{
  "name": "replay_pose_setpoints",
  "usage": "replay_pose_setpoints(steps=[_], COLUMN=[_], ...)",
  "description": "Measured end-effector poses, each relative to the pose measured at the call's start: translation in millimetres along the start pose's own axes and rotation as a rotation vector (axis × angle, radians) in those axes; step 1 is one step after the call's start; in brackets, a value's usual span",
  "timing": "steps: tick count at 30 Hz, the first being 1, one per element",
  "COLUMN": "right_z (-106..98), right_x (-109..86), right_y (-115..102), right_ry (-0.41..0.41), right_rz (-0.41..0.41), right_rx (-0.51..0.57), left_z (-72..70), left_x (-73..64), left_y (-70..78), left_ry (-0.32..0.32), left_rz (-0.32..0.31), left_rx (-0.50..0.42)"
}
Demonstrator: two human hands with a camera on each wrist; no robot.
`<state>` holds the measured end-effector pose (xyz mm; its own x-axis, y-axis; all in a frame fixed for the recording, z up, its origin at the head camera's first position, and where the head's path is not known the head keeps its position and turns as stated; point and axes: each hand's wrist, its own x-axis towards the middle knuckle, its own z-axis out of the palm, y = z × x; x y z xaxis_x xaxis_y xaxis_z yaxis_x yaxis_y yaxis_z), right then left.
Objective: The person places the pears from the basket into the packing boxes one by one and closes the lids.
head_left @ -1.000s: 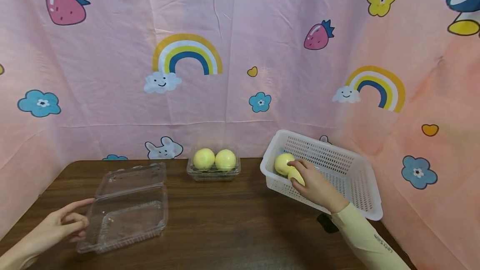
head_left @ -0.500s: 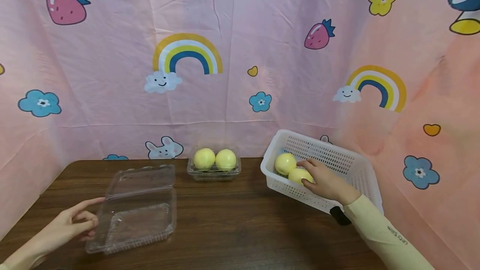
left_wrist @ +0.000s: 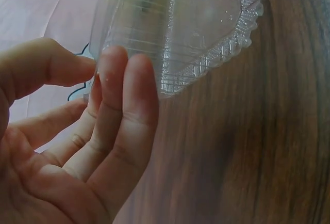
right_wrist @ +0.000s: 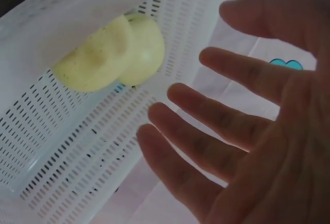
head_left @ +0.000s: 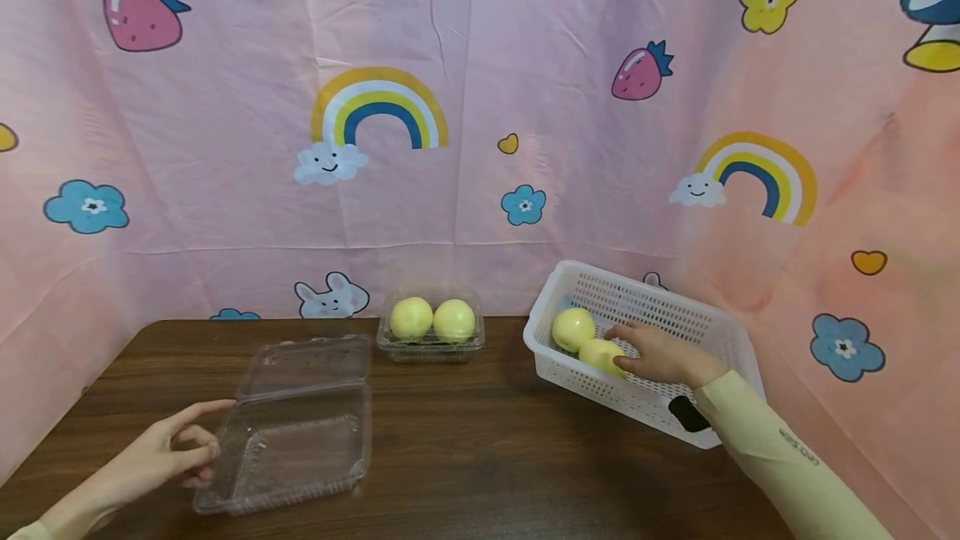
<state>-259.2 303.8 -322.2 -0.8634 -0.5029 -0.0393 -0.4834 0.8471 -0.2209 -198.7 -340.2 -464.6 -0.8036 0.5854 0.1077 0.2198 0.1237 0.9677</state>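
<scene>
My left hand (head_left: 161, 458) pinches the left edge of a clear plastic clamshell container (head_left: 300, 450), its lid folded back. Seen from the left wrist, thumb and fingers meet at the thin plastic wall (left_wrist: 136, 15). On the right, my right hand (head_left: 663, 354) reaches over a white perforated basket (head_left: 645, 294), fingers spread and holding nothing. Two pale yellow round fruits, a rear one (head_left: 573, 329) and a front one (head_left: 602, 355), lie together at the basket's left end. The right wrist view shows the fingers apart from both fruits (right_wrist: 93, 59).
A closed clear container (head_left: 431, 348) with two similar yellow fruits (head_left: 411, 319) stands at the table's back edge. The brown wooden table (head_left: 465, 448) meets a pink patterned cloth (head_left: 480, 215) behind. A black device (head_left: 687, 414) sits at the right wrist.
My left hand and the clamshell container have moved to the right. My right hand has drawn back rightward from the front fruit, showing more of it.
</scene>
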Motion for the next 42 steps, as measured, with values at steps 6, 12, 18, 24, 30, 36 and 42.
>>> replay_pose_setpoints(steps=[6,12,18,24,30,36,42], right_z=[-0.4,-2.4,-1.9,1.5,6.6,11.4,15.0], right_x=[6.4,13.0,22.5,30.8,40.0,45.8,48.8], right_y=[8.6,17.2,25.9,35.9,47.4,57.7,63.7], right_ry=[-0.046,-0.090,-0.141,-0.206,-0.274,-0.335,-0.400], right_rz=[-0.045,0.035,0.083,0.121,0.110,0.153,0.222], right_rx=[0.019,0.046,0.065,0.092,0.124,0.200,0.258], left_z=[6.9,11.5,14.5,19.7,24.5,32.0,39.6], left_x=[3.2,5.1,2.7,0.3,-2.8,-6.4,-2.4], left_y=[2.7,4.8,7.7,11.6,13.4,14.4,17.2], left_ry=[-0.013,-0.056,-0.110,-0.124,-0.119,-0.123,-0.133], left_rz=[-0.013,-0.020,-0.015,-0.065,-0.080,-0.063,-0.044], left_rx=[-0.029,-0.066,-0.119,-0.150,-0.140,-0.100,-0.126])
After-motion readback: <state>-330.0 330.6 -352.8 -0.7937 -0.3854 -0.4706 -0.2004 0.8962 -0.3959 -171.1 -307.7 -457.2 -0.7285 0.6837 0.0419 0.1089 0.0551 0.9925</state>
